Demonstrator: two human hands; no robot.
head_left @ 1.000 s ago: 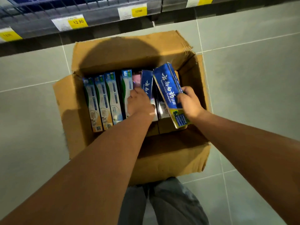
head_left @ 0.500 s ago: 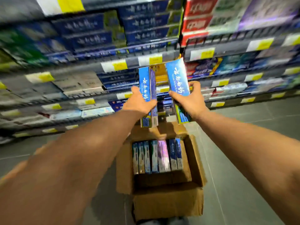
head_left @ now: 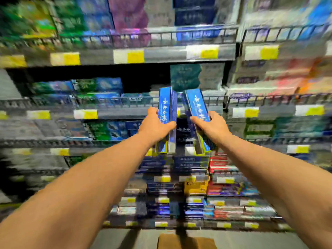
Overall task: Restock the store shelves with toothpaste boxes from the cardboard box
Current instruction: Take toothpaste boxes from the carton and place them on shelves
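- Up by the blurry shelves [head_left: 165,53], your left hand [head_left: 154,126] squeezes one blue toothpaste box [head_left: 166,112].
- Your right hand [head_left: 213,127] squeezes another blue toothpaste box [head_left: 196,105].
- Down low, the cardboard box [head_left: 186,241] is cut off.

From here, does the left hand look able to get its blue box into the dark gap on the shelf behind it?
Probably yes. The left hand holds its blue toothpaste box upright before the dark gap, which looks open. A wire rail fronts that shelf, so the box must clear it. Blur hides the depth.
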